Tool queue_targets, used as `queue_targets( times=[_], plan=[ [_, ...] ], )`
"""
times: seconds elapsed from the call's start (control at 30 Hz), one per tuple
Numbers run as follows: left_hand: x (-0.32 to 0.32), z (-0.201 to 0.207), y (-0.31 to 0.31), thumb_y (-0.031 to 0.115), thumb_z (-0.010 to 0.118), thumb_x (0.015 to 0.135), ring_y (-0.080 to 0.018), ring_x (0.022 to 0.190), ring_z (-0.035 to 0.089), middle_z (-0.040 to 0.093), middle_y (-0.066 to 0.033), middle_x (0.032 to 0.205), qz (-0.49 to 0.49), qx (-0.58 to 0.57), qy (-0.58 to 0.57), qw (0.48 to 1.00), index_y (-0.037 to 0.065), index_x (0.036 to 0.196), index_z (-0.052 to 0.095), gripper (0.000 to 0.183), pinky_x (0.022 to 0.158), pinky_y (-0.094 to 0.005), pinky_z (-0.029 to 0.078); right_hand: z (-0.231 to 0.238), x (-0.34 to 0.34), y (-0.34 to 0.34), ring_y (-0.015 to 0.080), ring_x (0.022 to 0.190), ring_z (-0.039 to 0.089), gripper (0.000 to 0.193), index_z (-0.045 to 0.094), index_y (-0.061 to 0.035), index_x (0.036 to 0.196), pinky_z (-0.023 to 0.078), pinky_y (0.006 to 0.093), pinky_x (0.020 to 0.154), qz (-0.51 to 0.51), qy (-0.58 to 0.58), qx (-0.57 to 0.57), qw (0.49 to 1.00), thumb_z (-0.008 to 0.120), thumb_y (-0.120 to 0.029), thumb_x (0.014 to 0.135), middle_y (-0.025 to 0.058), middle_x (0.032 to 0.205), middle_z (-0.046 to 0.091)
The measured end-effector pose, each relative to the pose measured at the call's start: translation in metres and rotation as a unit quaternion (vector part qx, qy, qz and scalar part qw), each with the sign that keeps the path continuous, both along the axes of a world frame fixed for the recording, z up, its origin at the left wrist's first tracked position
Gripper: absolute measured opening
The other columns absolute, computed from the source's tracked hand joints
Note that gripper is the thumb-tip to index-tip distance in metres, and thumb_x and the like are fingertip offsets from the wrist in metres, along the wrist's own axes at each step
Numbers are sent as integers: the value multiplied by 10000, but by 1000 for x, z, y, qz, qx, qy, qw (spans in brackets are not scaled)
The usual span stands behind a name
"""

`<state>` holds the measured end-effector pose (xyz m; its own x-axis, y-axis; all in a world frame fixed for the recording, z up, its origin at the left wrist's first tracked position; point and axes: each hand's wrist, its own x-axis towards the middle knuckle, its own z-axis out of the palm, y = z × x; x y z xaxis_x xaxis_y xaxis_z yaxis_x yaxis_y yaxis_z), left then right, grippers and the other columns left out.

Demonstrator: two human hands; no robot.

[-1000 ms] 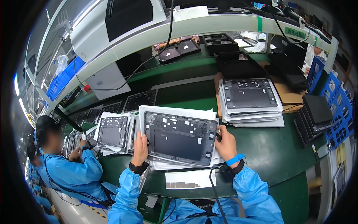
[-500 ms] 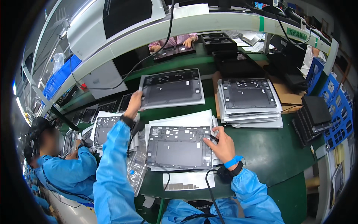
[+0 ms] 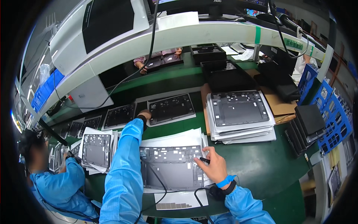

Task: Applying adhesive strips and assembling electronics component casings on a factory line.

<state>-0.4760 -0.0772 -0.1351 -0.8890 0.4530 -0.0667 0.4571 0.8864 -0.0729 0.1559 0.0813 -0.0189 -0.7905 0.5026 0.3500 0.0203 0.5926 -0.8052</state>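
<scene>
At the far side, a dark tablet back cover (image 3: 170,108) lies on a white sheet. My left hand (image 3: 145,114) is closed at its left edge, the fingertips partly hidden. A second grey cover (image 3: 171,168), dotted with small white pads, lies on white paper in front of me. Over this cover's upper right edge is my right hand (image 3: 215,166), gripping a short black pen-like tool (image 3: 204,160) with its fingers curled. The tool's tip is too small to make out.
Right of centre stands a stack of covers and white sheets (image 3: 242,130). Black trays (image 3: 227,76) sit behind it, and dark slabs (image 3: 307,125) lean by a blue rack (image 3: 333,119). A black cable (image 3: 159,179) crosses the near cover. A co-worker (image 3: 61,183) works at left.
My left hand has lowered the raised cover and its sheet onto the far bench. My right hand stays by the near cover with the tool. The view has shifted.
</scene>
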Motion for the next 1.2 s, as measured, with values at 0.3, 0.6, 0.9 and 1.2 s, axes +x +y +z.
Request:
queue_targets(
  times=[0.3,0.6,0.9,1.2],
  plan=[
    [344,272,24,249,545,988,-321,904,666,680,-184,1040,-315,246,-8,917,-12,1180,594,328,779,-382,510,13,34,28,223,597,535,143,623,-5,848,410,338,552,-182,221,60,956,556,-99,932,97,747,566],
    [605,185,-140,196,739,776,-217,811,625,645,-52,955,-431,319,-106,837,83,1142,681,388,701,-323,524,-23,144,-32,119,653,613,173,576,11,835,529,269,607,-42,6,-321,946,615,-104,958,57,769,613],
    [654,36,-128,367,707,823,-313,1377,382,429,-99,1473,-331,239,-86,909,260,1413,522,627,1169,-538,263,-66,134,-85,131,738,675,131,653,46,957,543,244,682,-81,-53,-389,916,727,-22,874,90,861,698],
    [653,26,-131,396,694,809,-315,1380,380,428,-92,1486,-337,242,-69,907,233,1414,520,650,1168,-559,248,-72,134,-101,219,825,724,164,640,103,973,602,280,726,-101,-53,-390,914,709,-20,889,163,898,708]
  ],
)
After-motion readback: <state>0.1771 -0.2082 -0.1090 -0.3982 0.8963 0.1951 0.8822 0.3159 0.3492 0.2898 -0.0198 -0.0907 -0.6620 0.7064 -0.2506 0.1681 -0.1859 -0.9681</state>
